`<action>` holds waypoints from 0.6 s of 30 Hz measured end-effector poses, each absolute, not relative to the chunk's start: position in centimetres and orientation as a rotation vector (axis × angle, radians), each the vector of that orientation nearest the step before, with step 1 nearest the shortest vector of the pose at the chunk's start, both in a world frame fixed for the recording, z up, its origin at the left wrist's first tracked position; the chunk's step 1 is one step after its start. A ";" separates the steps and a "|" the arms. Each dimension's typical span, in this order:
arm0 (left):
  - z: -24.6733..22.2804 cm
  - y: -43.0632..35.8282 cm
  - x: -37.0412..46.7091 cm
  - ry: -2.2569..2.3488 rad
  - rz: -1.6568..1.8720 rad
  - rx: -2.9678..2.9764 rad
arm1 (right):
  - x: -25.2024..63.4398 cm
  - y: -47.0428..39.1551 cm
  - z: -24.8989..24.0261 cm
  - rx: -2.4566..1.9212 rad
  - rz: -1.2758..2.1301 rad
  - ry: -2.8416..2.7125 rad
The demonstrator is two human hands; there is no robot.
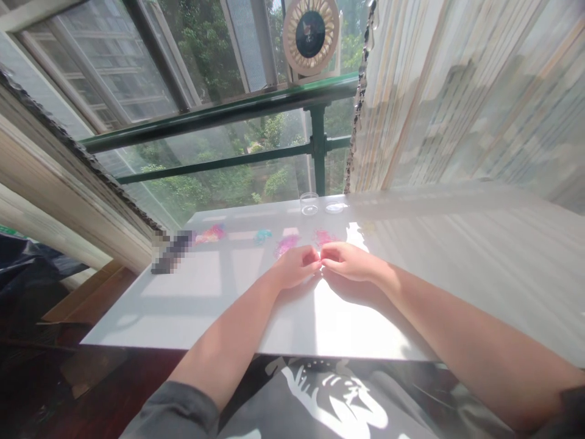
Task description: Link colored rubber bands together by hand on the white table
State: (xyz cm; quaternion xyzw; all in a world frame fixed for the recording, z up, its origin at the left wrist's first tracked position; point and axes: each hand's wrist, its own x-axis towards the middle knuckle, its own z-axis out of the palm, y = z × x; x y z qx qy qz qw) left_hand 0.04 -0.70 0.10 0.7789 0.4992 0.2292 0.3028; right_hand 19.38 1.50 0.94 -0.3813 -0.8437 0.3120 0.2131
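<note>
My left hand (296,267) and my right hand (350,262) meet over the white tabletop (201,305), fingertips pinched together and almost touching. Whatever lies between the fingertips is too small to make out. Just beyond the hands are a purple pile of small bits (286,245) and a pink pile (323,238). A teal pile (262,236) lies farther left, and a mixed pink and orange pile (212,233) sits near the table's left side. The single pieces are too blurred to identify.
At the far edge stand a clear round container (309,205) and a clear shallow disc (334,208). A blurred-out dark item (173,251) is at the left edge. Behind are a green railing (219,113), a round ornate fan-like object (311,35) and a striped curtain (425,91).
</note>
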 end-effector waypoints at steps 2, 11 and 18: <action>0.1 -0.7 0.0 1.340 0.602 2.074 | 19.4 1.4 1.1 -1.057 0.859 -2.340; 0.2 -0.7 0.1 1.360 0.583 2.100 | 19.4 1.3 1.2 -1.060 0.860 -2.363; 0.1 -0.6 0.0 1.367 0.583 2.094 | 19.4 1.4 1.1 -1.055 0.856 -2.359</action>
